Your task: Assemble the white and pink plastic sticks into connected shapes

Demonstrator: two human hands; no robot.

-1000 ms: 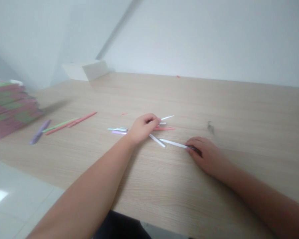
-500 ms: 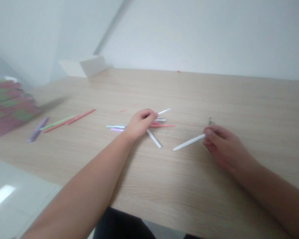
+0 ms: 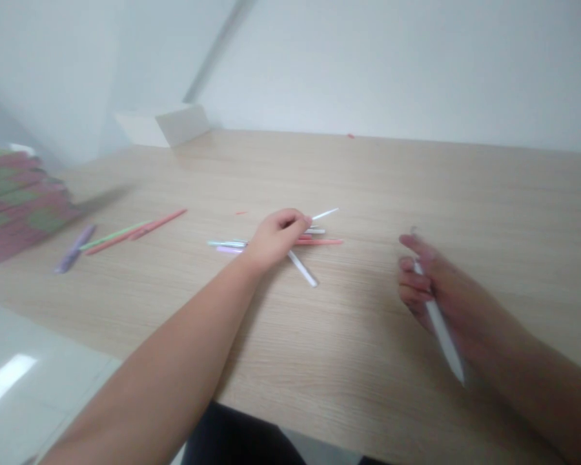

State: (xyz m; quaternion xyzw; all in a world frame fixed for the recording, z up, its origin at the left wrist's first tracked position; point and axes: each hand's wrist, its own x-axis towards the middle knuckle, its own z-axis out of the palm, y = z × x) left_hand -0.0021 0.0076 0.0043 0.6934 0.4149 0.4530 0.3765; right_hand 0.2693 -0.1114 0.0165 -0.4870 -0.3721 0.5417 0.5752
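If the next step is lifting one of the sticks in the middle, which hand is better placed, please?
Left, I think: the left hand covers part of the sticks in the middle, while the right hand is away from them and holds a white stick.

On the wood-grain table [image 3: 271, 174], the left hand [image 3: 278, 234] lies over slim multicoloured sticks [image 3: 326, 242] at centre; 1 pointed white stick [image 3: 442, 332] is in the right hand [image 3: 448, 284], lower right; a pink-and-green stack [image 3: 22, 210] sits far left.
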